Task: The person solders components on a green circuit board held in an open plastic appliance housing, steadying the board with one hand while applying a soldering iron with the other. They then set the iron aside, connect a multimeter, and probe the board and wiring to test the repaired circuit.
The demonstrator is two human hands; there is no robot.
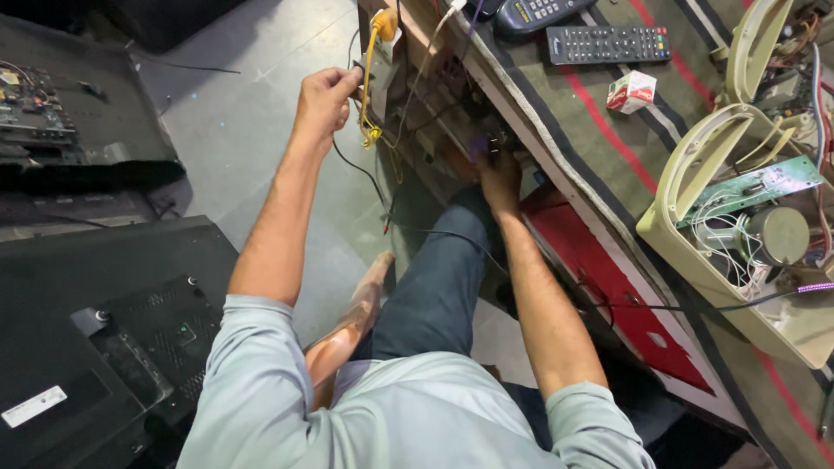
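Gripping a thin black wire [369,174] w/ our left hand [326,95], fist closed, beside the yellow cable [369,78]. Right hand [497,178] under the surface [556,104] edge, grip unclear. Wire's prob light, floppy; pinch near its end.

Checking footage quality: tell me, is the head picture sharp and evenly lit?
Head view: mostly sharp, with wide-angle bending at the edges; left hand well lit against the pale floor; right hand dim in shadow under the bench.
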